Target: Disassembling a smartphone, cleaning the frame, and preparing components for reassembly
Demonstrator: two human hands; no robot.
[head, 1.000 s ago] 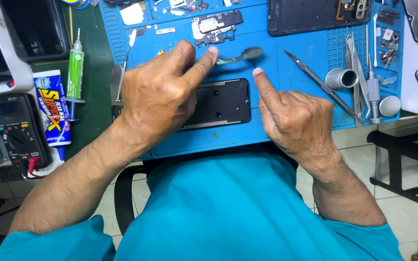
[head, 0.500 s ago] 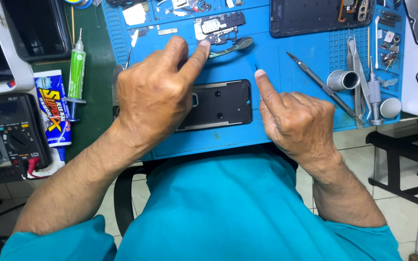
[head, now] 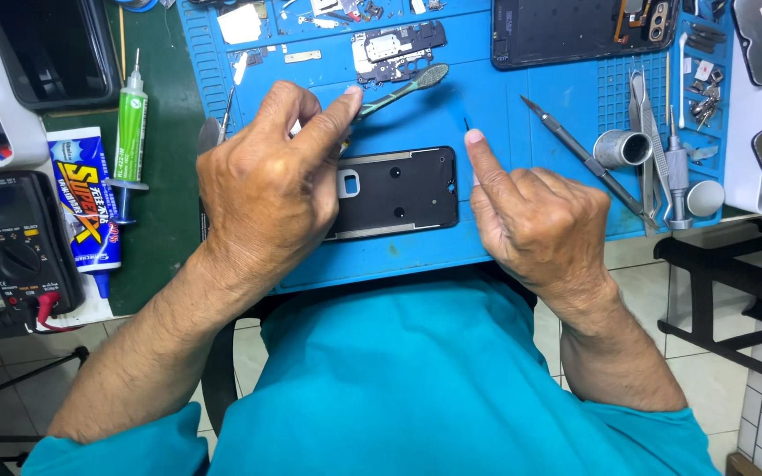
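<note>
A flat, matte black phone back cover with rounded corners lies on the ribbed blue rubber mat on the worktop. The left hand rests over its left end, fingers curled around a slim grey-green brush. The right hand pinches a thin dark sliver just beside the cover's right edge.

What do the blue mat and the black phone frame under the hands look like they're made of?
Blue mat: probably silicone or rubber, matte, with moulded ridges and small compartments. Black phone frame: looks like matte plastic with a thin metal-looking edge, though it could be painted metal.
</note>
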